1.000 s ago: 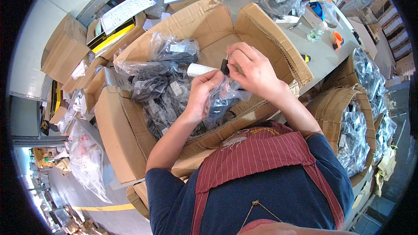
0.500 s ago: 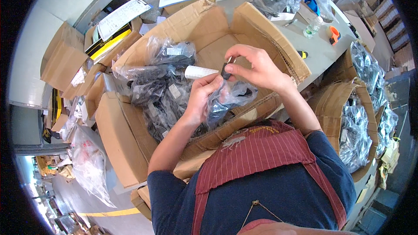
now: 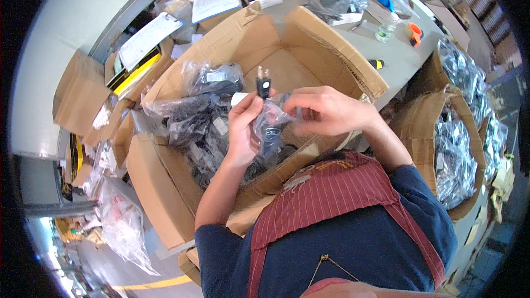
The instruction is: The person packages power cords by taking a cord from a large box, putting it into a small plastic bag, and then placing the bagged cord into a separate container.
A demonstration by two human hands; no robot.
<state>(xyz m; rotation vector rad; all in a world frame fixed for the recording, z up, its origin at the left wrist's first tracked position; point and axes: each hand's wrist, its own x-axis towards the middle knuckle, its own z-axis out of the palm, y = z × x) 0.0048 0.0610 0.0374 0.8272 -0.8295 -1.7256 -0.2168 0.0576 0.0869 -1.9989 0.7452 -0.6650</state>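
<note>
My left hand is closed around a black power plug, its metal prongs pointing up and a white round mark on its side. Below the plug hangs a clear plastic bag with dark contents, against the same hand. My right hand has its fingers curled and pinched at the bag's upper right side, somewhat blurred. A white paper roll or strip peeks out behind the left hand, mostly hidden. Under both hands is a big open cardboard box holding several bagged black items.
Further boxes of bagged items stand at the right. On the grey table are an orange tape dispenser, a clear bottle and small cartons. A clipboard lies at the far left, above a hanging clear plastic bag.
My right hand has left the plug and moved down to the bag. The plug now stands upright in my left hand, and the white paper is mostly hidden behind that hand.
</note>
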